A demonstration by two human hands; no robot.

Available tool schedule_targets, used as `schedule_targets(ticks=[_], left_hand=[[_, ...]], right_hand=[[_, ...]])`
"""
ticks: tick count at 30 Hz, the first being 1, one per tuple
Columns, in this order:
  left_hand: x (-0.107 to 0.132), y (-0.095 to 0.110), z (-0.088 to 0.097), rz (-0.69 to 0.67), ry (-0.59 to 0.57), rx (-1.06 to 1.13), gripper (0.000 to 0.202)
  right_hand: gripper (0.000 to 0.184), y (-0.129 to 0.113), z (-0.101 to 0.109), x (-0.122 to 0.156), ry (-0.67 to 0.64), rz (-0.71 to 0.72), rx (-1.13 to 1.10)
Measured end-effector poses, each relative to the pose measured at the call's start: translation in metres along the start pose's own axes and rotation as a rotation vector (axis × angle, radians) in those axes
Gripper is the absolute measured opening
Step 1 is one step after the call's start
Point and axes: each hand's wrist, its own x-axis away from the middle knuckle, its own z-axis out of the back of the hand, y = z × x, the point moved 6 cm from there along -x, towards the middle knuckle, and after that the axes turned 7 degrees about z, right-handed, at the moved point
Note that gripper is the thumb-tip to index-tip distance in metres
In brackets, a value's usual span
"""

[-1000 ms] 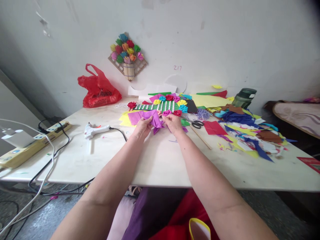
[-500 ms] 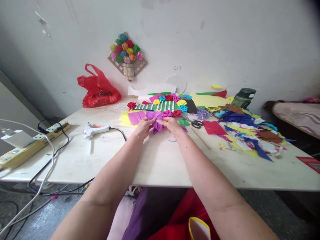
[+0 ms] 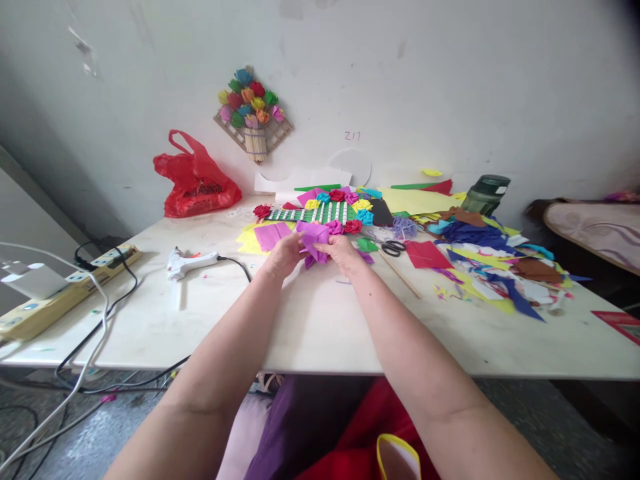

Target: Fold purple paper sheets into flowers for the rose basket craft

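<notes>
Both my hands meet over the middle of the white table (image 3: 310,320) and pinch a crumpled purple paper piece (image 3: 315,239). My left hand (image 3: 281,255) grips its left side with curled fingers. My right hand (image 3: 341,251) holds the right side. Just behind the paper lies a green and white woven mat (image 3: 320,212) ringed with small paper roses in red, pink, yellow and blue. A flat pink sheet (image 3: 271,235) on yellow paper sits just left of the purple piece.
A white glue gun (image 3: 190,261) with a black cord lies to the left, a power strip (image 3: 60,287) beyond it. Black scissors (image 3: 395,247), a wooden stick (image 3: 400,274) and coloured paper scraps (image 3: 490,260) fill the right. A red bag (image 3: 196,179) and a green bottle (image 3: 486,194) stand at the back.
My right hand has moved left from the pink rose onto the purple paper. Both hands have gathered the paper, which now sits more bunched and raised between them.
</notes>
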Motion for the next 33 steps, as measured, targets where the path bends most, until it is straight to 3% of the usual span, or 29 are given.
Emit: schedule_targets(ticks=[8,23,33], left_hand=[[-0.0020,0.0009,0.0025,-0.055,-0.104,-0.117,0.024],[-0.0017,0.0015,0.0064,-0.081,0.055,-0.235,0.027],[0.0005,0.0025,0.0070,-0.061,0.098,-0.284,0.030]], right_hand=[[0.030,-0.0020,-0.0009,0.0029,0.005,-0.067,-0.104],[0.033,-0.0010,-0.0045,0.0022,-0.080,-0.055,-0.141],[0.036,-0.0068,0.0048,0.0020,-0.003,-0.001,0.001]])
